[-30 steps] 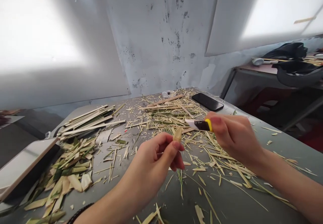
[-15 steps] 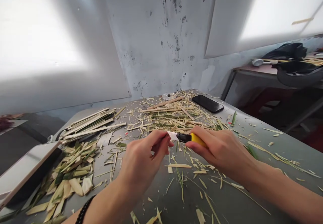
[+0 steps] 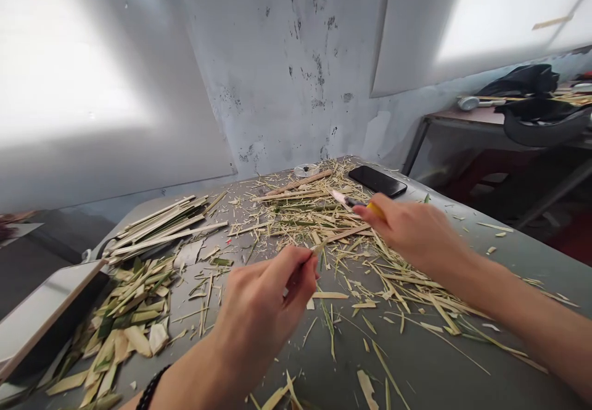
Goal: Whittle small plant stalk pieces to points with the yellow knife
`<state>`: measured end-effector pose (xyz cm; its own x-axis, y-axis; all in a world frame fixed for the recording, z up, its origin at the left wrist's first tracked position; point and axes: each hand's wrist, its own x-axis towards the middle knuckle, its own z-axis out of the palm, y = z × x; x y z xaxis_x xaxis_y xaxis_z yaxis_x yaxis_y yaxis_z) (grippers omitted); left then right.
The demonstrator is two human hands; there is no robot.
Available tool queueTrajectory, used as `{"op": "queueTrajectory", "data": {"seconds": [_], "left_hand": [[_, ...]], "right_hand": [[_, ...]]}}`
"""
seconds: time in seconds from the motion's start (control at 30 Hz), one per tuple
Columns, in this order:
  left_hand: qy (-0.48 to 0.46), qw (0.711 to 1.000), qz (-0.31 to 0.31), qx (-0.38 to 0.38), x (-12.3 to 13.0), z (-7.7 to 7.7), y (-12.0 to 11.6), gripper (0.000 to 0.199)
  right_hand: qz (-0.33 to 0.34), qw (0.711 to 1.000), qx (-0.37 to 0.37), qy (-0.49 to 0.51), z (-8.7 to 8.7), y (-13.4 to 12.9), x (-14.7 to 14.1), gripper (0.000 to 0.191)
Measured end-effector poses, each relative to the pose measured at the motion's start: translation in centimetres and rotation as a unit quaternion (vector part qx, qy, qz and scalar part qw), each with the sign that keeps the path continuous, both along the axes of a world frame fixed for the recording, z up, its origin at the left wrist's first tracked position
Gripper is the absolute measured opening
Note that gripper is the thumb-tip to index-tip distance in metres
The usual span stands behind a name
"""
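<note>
My left hand (image 3: 272, 287), a dark braided band at its wrist, is closed in a pinch at the middle of the table. A thin bamboo strip (image 3: 345, 233) juts to the right from its fingertips; the end inside the fingers is hidden. Farther right, my right hand (image 3: 411, 228) is wrapped round a knife (image 3: 356, 203) with a yellow and black handle. Its pale blade points up and left, apart from the strip and over the litter of bamboo shavings (image 3: 300, 216). The blade and hand are slightly blurred.
A bundle of split bamboo strips (image 3: 161, 228) lies at the left, above a heap of wider offcuts (image 3: 124, 327). A white-topped box-like object (image 3: 46, 311) stands at the left edge. A black phone (image 3: 377, 180) rests near the back, beside a clear round item (image 3: 306, 170).
My right hand has swung the knife up and away from my left fingertips, where the blade was before. The bamboo strip now shows. My left hand stays nearly in place.
</note>
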<state>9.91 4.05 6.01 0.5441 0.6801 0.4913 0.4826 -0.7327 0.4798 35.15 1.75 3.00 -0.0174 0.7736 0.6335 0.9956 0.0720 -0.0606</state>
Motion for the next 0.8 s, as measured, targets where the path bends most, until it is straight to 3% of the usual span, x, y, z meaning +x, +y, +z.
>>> {"op": "queueTrajectory", "data": {"seconds": [0.07,0.2,0.27,0.57,0.67,0.8], "left_hand": [[-0.007,1.000,-0.010,0.001,0.1,0.0,-0.2,0.010],[-0.019,1.000,0.006,-0.023,0.0,0.2,0.0,0.010],[-0.023,0.999,0.009,-0.039,0.0,0.3,0.2,0.012],[-0.023,0.999,0.007,-0.029,-0.2,0.2,0.7,0.008],[-0.012,1.000,0.006,-0.011,-0.2,0.0,0.6,0.009],[-0.004,0.999,-0.040,0.013,0.1,0.0,-0.5,0.010]], "right_hand": [[0.003,1.000,0.008,0.024,0.4,0.0,0.2,0.054],[0.140,0.988,0.018,0.067,0.9,-1.4,-1.7,0.048],[0.172,0.983,0.012,0.061,0.9,-1.9,-2.7,0.047],[0.188,0.981,-0.015,0.054,0.3,-2.1,-3.3,0.051],[0.168,0.984,-0.026,0.047,-0.2,-1.5,-2.8,0.053],[0.023,0.997,-0.050,0.055,-0.4,0.2,-0.3,0.057]]}}
